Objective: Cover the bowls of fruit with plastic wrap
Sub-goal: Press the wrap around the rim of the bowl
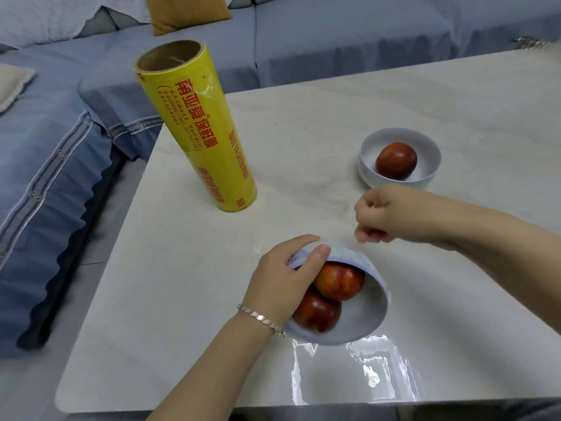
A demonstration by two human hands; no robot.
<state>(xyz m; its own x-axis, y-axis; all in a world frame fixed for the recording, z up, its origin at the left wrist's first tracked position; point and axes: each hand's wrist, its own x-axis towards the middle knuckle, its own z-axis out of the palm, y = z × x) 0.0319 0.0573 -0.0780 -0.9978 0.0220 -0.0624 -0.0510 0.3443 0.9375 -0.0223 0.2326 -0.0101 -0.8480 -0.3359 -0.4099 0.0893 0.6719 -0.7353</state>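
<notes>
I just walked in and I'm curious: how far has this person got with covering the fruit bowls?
Nothing looks finished yet. In hand: the left hand grips the tilted near bowl holding two fruits, while the right hand seems to pinch the plastic wrap, whose loose sheet trails over the table. Left: the far bowl with one fruit sits uncovered, and the roll stands upright.

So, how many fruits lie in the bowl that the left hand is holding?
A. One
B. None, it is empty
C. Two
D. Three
C: the near bowl, which the left hand grips by its rim, holds two red fruits, one against the other; the far bowl holds only one.
</notes>
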